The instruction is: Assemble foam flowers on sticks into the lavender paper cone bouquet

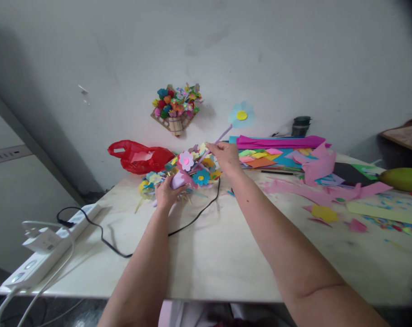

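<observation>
Between the fingertips of my right hand [224, 156] is the purple stem of a light blue paper flower [242, 114] with a yellow centre. The flower tilts up to the right, and the stem's lower part runs down among other paper flowers. My left hand [167, 193] is wrapped round a light purple paper cone [179, 179]. A pale purple flower with a pink centre [186, 161] and a blue flower [201, 177] show just above and beside it. Several more colourful paper flowers crowd behind my left hand; I cannot tell which sit in the cone.
A red plastic bag [141, 156] lies at the back left. Coloured paper sheets [284, 141], pink scraps [316, 165] and a green fruit [401, 179] are on the right. A black cord [199, 215] crosses the table towards a power strip [56, 245]. A flower basket decoration [175, 125] hangs on the wall.
</observation>
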{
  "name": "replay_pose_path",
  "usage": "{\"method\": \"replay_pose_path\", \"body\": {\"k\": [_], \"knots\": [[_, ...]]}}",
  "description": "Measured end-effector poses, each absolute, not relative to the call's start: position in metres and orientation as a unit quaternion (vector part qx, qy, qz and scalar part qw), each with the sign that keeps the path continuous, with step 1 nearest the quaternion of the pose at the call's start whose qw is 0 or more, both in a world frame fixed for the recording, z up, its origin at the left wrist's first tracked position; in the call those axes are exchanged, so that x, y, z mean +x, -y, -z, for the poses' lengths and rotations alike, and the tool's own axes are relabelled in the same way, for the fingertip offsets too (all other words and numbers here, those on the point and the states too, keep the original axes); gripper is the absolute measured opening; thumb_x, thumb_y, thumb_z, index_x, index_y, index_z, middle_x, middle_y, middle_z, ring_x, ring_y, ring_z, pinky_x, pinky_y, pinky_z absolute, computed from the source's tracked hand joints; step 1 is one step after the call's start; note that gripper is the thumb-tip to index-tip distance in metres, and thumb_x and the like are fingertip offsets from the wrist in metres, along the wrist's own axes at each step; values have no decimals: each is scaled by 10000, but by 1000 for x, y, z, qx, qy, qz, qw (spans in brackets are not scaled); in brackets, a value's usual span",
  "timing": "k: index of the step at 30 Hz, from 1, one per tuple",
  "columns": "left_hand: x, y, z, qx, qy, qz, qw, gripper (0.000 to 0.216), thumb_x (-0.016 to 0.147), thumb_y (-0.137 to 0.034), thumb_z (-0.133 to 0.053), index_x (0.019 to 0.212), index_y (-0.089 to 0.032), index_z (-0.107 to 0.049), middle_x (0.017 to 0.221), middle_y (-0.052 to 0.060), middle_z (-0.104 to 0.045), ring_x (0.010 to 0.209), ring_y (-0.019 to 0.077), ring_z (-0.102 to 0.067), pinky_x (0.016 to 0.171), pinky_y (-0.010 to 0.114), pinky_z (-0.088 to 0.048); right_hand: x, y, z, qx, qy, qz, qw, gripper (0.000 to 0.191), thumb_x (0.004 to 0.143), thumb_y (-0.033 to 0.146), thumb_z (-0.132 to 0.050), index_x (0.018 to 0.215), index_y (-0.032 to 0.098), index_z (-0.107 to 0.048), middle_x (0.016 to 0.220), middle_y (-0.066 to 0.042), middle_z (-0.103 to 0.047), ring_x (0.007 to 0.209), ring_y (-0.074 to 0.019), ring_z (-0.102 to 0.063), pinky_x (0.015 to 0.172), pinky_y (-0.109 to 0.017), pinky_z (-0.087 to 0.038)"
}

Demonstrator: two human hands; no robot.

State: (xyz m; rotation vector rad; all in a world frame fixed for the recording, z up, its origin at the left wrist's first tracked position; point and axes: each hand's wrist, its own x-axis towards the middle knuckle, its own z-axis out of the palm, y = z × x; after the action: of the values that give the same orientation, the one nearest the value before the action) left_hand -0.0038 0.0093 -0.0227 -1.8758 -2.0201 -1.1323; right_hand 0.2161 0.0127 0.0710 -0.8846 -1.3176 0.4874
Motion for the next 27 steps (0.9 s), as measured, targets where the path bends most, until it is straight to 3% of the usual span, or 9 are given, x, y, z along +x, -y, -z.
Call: {"method": "replay_pose_path", "body": {"k": [7, 17, 27], "knots": [[-4, -10, 23, -631, 677, 369, 85, 603, 641, -546, -702, 1129, -207, -601, 1007, 68, -701, 978, 257, -631, 886, 335, -399, 215, -4, -74, -442, 596, -208, 638, 531, 729, 571, -594, 465, 201, -320, 470, 76, -187, 487, -74, -198, 488, -262, -167], [-4, -9, 22, -627, 676, 379, 80, 593, 633, -548, -699, 1109, -208, -606, 962, 64, -706, 938, 250, -635, 840, 325, -408, 208, 0, -76, -455, 630, -163, 608, 502, 779, 479, -589, 439, 188, -363, 480, 60, -256, 515, -85, -258, 528, -262, -201], [-8, -13, 27, -628, 669, 388, 91, 605, 626, -568, -700, 1095, -195, -618, 902, 71, -705, 904, 248, -644, 810, 319, -419, 207, 3, -79, -481, 675, -53, 557, 393, 753, 418, -650, 462, 162, -581, 472, 38, -441, 539, -94, -400, 570, -255, -248]]}}
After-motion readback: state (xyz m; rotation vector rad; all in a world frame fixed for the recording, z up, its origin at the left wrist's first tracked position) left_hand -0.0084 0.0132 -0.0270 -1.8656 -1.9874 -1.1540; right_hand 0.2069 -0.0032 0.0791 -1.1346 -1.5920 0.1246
